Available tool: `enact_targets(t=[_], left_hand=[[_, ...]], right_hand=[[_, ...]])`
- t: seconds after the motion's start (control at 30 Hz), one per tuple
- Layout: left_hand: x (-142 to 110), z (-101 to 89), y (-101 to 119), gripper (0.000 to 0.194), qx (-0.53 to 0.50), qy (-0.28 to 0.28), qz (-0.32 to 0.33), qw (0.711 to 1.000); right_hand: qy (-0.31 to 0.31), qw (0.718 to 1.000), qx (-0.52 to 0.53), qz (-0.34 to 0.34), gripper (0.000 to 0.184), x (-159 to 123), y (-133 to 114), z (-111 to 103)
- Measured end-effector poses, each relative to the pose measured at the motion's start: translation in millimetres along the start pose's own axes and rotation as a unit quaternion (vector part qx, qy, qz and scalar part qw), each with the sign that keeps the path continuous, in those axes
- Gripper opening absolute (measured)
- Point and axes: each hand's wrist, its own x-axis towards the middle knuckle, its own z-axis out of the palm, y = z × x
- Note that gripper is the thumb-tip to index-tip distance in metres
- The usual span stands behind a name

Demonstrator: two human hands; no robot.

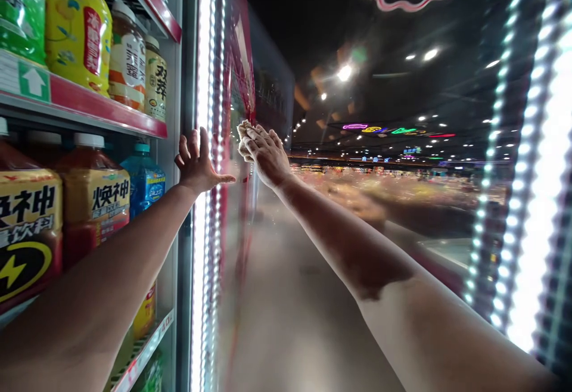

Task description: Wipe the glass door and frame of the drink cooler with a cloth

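Observation:
Fingers spread, my left hand point(196, 165) is at the lit inner frame point(203, 249) of a drinks fridge. It holds nothing; whether its fingertips press on the frame I cannot tell. My right hand point(270, 156) reaches forward with its fingers over a crumpled light-coloured cloth point(245, 140). Beneath the cloth is a glass door point(286, 296), which stands open and shows the shop floor behind it. My right palm is hidden.
On my left, fridge shelves point(107, 112) hold several bottles, among them a yellow bottle point(75, 28) and brown-red drink bottles point(96, 192). A bright light strip point(543, 171) runs down the far right. Neon signs and ceiling lamps show beyond.

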Motion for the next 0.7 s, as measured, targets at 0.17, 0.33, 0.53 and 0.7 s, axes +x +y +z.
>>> enact_targets(t=[0.17, 0.33, 0.53, 0.7], left_hand=[[6, 7.6, -3, 0.168, -0.010, 0.002, -0.028, 1.000], [5, 6.9, 0, 0.167, -0.015, 0.000, -0.044, 0.999], [4, 3.5, 3, 0.162, -0.001, 0.011, -0.009, 1.000], [0, 3.9, 4, 0.167, -0.012, 0.022, -0.029, 0.999]], right_hand=[[-0.002, 1.000, 0.002, 0.008, 0.051, 13, 2, -5], [0.003, 1.000, -0.006, 0.023, 0.052, 27, -8, 7], [-0.018, 0.999, -0.003, -0.028, 0.052, 27, -17, 13], [0.004, 0.999, -0.028, 0.034, 0.052, 40, -12, 6]])
